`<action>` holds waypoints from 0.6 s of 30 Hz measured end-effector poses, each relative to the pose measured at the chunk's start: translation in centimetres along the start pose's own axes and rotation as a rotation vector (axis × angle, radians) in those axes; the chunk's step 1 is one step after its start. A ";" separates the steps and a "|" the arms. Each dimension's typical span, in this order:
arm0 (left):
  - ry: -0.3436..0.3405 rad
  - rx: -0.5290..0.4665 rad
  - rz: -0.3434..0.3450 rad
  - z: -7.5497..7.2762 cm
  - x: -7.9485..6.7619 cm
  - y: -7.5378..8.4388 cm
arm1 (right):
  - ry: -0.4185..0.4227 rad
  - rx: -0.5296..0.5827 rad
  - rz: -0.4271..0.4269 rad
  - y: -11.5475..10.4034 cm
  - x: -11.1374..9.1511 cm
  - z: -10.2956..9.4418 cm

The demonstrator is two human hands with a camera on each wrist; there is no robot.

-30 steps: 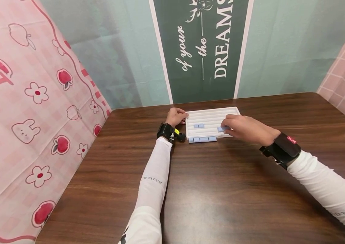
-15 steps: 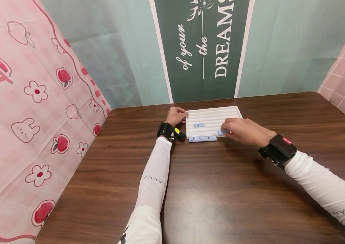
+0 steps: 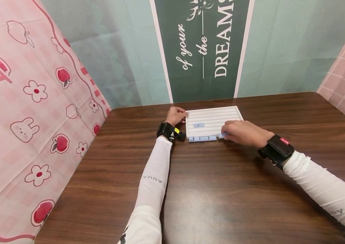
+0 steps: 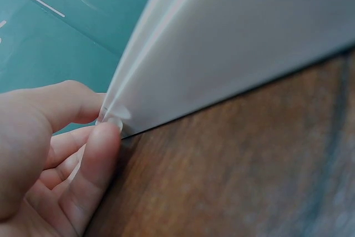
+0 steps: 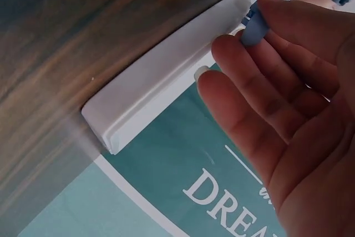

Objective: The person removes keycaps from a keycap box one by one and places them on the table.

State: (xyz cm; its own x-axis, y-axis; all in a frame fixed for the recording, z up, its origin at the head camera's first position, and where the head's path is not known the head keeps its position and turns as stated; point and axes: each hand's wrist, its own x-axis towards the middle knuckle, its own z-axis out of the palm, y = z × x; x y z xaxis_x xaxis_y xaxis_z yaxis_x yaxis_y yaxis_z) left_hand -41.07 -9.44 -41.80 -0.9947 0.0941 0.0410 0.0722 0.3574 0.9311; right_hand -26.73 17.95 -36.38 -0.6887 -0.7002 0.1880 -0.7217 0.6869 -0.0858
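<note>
row of light-blue plastic keycaps (image 3: 204, 139) lies along near edge of white rectangular ridged tray (image 3: 212, 117); right hand (image 3: 242, 132) pinches another blue keycap (image 5: 255, 30) beside it; two keycaps (image 3: 201, 125) sit inside; left hand (image 3: 175, 116) pinches tray's left side.

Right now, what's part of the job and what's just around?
In the job:
white tray, left hand pinching its edge
blue piece in right hand
two blue pieces inside the tray
row of blue pieces along its near side

Just around:
brown table
green banner
pink cloth
black wrist straps
</note>
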 end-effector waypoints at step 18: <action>-0.017 -0.024 -0.016 0.0 0.4 -0.2 | -0.023 0.016 -0.001 -0.1 0.4 1.0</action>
State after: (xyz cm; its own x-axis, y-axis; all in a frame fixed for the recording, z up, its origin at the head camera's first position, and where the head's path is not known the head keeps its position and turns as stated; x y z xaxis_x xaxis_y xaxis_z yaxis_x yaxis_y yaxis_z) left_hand -41.50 -9.49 -41.96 -0.9944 0.1042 0.0197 0.0539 0.3364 0.9402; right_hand -26.99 17.46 -37.26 -0.6893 -0.7052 0.1660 -0.7233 0.6831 -0.1011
